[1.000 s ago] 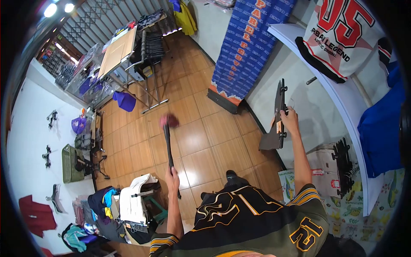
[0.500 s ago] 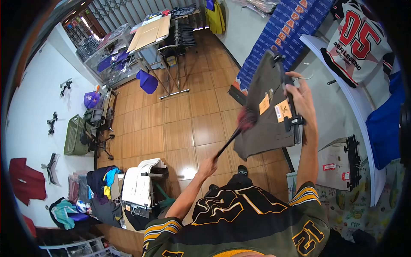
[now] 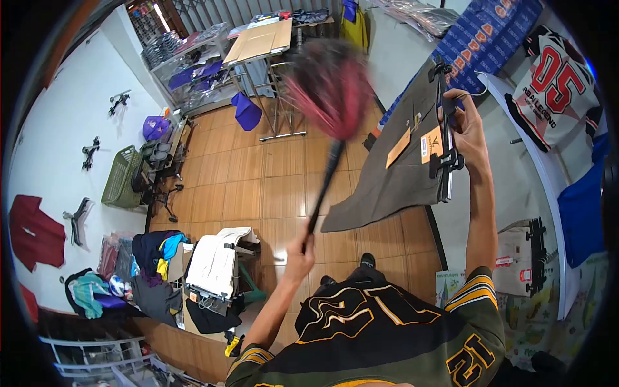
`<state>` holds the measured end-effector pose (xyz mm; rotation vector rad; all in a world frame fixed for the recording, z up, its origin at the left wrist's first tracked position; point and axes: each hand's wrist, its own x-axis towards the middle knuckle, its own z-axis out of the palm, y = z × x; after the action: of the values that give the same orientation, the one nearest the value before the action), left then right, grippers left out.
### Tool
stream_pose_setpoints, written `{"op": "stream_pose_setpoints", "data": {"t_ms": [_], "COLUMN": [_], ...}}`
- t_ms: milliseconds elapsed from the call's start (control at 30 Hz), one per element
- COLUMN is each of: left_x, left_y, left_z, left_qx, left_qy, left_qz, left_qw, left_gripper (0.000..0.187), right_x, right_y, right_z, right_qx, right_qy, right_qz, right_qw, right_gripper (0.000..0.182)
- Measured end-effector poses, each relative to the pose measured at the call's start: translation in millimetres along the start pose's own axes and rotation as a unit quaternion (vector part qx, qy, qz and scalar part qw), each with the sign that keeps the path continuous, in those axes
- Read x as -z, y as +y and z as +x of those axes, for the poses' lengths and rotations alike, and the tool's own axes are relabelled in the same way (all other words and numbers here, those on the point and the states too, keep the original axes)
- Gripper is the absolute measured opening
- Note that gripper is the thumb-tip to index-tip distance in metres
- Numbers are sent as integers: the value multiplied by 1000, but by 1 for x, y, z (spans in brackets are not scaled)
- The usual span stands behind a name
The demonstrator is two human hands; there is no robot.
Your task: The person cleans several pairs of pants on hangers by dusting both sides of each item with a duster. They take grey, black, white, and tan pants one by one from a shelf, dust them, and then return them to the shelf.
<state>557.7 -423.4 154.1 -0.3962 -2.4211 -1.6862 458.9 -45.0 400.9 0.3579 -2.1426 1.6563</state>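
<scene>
My left hand is closed round the black handle of a duster, whose red and dark head is blurred and raised in front of me. At the right, my right hand grips the top of a black clip hanger. Dark grey trousers with orange and white tags hang from its clips, their lower end reaching toward the middle. The duster head and the trousers are apart.
White folded trousers lie on a rack at the lower left. A green basket is by the left wall. A table with a cardboard top stands ahead. A white shelf edge curves along the right, near my right arm.
The duster head has moved up and left, off the trousers, and its handle is now steeper. The trousers' lower end has swung left. My view has shifted slightly.
</scene>
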Motion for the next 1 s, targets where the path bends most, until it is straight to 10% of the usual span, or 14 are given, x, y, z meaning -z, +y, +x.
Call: {"op": "stream_pose_setpoints", "data": {"t_ms": [33,200,267,467,567,667,800,1000], "left_x": [-7,-2,10,-13,-62,-84,-76,-21], "left_y": [0,-160,-171,-34,-16,-18,-214,-125], "left_z": [-8,-74,-81,24,37,4,-72,17], "left_qx": [-69,213,261,121,-45,38,141,131], "left_qy": [-10,-275,-182,57,37,-263,-402,-99], "left_qz": [40,253,257,51,1,234,308,205], "left_qw": [997,903,913,990,998,935,851,965], "left_gripper": [54,49,47,53,54,54,54,50], "right_x": [-5,-9,-5,-14,-25,-9,9,19], "right_y": [-5,-29,-34,-49,-64,-68,-77,-41], "right_z": [4,10,13,22,24,32,28,9], "right_qx": [7,31,29,85,83,96,103,218], "right_qy": [11,-1,-4,-25,-11,22,150,101], "right_qz": [8,-43,-46,-185,-190,-224,-410,-605], "right_qw": [1000,999,998,979,978,970,893,759], "right_gripper": [44,40,39,41,38,40,36,36]}}
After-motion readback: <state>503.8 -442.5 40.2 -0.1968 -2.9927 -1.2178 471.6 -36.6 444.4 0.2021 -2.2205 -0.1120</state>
